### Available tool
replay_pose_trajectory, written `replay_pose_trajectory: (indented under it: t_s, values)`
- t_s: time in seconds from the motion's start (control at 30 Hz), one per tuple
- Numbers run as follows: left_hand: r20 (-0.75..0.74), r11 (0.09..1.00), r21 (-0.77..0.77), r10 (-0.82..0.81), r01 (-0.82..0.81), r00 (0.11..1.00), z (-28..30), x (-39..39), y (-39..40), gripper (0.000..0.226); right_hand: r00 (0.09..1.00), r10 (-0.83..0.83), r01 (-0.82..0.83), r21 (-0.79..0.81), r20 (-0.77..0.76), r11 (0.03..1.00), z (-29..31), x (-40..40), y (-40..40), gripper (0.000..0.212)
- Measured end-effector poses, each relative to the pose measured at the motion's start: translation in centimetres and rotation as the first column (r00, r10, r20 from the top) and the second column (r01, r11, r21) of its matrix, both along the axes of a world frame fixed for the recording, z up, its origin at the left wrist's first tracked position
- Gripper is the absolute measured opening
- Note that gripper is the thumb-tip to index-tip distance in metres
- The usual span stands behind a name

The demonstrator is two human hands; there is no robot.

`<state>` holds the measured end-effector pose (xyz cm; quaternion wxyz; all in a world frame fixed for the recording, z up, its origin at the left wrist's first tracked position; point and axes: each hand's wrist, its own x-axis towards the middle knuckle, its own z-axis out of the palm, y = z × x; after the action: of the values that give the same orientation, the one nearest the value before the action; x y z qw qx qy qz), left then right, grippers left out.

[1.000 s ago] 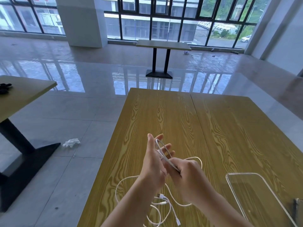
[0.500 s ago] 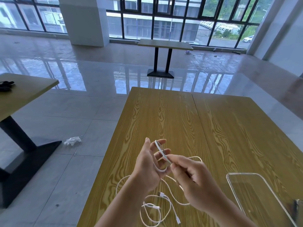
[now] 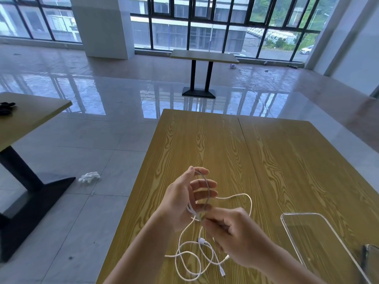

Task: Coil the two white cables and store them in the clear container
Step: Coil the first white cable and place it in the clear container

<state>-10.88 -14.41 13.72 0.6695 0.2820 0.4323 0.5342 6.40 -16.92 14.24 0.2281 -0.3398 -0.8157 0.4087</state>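
Observation:
My left hand (image 3: 180,203) is raised above the wooden table (image 3: 256,160) with a white cable (image 3: 207,191) looped around its spread fingers. My right hand (image 3: 235,238) pinches the same cable just below the left palm. The cable's free length arcs to the right, then drops to the tabletop. A loose tangle of white cable (image 3: 194,257) with visible plugs lies on the table under my hands; I cannot tell where one cable ends and the other begins. The clear container (image 3: 320,238) stands at the right, with nothing visible inside.
A dark object (image 3: 371,261) sits at the table's lower right edge beside the container. To the left stands another table (image 3: 30,117) on a black base, with crumpled white material (image 3: 89,177) on the floor. A third table (image 3: 203,56) stands far back near the windows.
My right hand has dropped from beside the left fingers to below the left palm, drawing the cable down. The loop around the left fingers is larger, and the head camera has tilted slightly.

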Motion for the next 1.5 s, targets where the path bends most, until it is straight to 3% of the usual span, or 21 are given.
replay_pose_trajectory:
  t_s: [0.13, 0.27, 0.43, 0.57, 0.7, 0.8, 0.9, 0.97, 1.1, 1.27, 1.5]
  values:
    - [-0.044, 0.999, 0.052, -0.01, 0.013, 0.999, 1.8, -1.2, 0.6, 0.048, 0.958, 0.183, -0.166, -0.095, 0.222, 0.982, -1.6, 0.7, -0.3, 0.024]
    - [-0.062, 0.992, 0.116, -0.041, 0.048, 0.997, 3.5, -2.2, 1.2, 0.05, 0.818, 0.344, -0.308, -0.155, 0.46, 0.939, -2.6, 1.2, 0.2, 0.021]
    - [-0.067, 0.976, 0.206, -0.062, 0.075, 0.996, 5.0, -3.2, 1.3, 0.047, 0.595, 0.384, -0.35, -0.202, 0.706, 0.915, -3.3, 1.3, 1.8, 0.021]
    - [-0.134, 0.957, 0.246, -0.12, 0.15, 0.984, 5.9, -3.5, 1.0, 0.042, 0.454, 0.288, -0.393, -0.101, 0.843, 0.914, -3.9, 0.3, 3.8, 0.023]
    - [-0.284, 0.936, 0.262, -0.157, 0.234, 0.946, 5.8, -3.9, 0.2, 0.038, 0.491, -0.001, -0.217, 0.123, 0.871, 0.968, -3.3, 0.0, 6.1, 0.02]
    - [-0.386, 0.932, 0.248, -0.155, 0.264, 0.909, 5.0, -4.1, -0.5, 0.037, 0.546, -0.176, -0.108, 0.277, 0.819, 0.955, -2.8, 0.7, 8.1, 0.024]
    - [-0.474, 0.944, 0.236, -0.096, 0.231, 0.875, 3.9, -4.0, -1.0, 0.036, 0.672, -0.24, 0.08, 0.253, 0.701, 0.964, -1.9, 1.7, 9.7, 0.036]
    - [-0.503, 0.961, 0.221, -0.035, 0.168, 0.864, 3.1, -3.9, -1.1, 0.035, 0.765, -0.26, 0.208, 0.155, 0.589, 0.966, -1.1, 2.3, 10.1, 0.035]
    - [-0.513, 0.985, 0.17, 0.062, 0.03, 0.856, 1.4, -3.8, -0.7, 0.034, 0.934, -0.26, 0.32, -0.247, 0.246, 0.915, 0.5, 2.3, 9.5, 0.022]
    - [-0.516, 0.987, 0.144, 0.141, -0.076, 0.845, 0.0, -3.3, 0.0, 0.033, 0.93, -0.361, 0.296, -0.43, -0.075, 0.853, 2.0, 1.2, 7.6, 0.02]
    - [-0.264, 0.992, 0.082, 0.114, -0.096, 0.958, 0.1, -2.1, -0.1, 0.043, 0.908, -0.273, 0.093, -0.483, -0.317, 0.871, 3.2, -0.6, 4.6, 0.033]
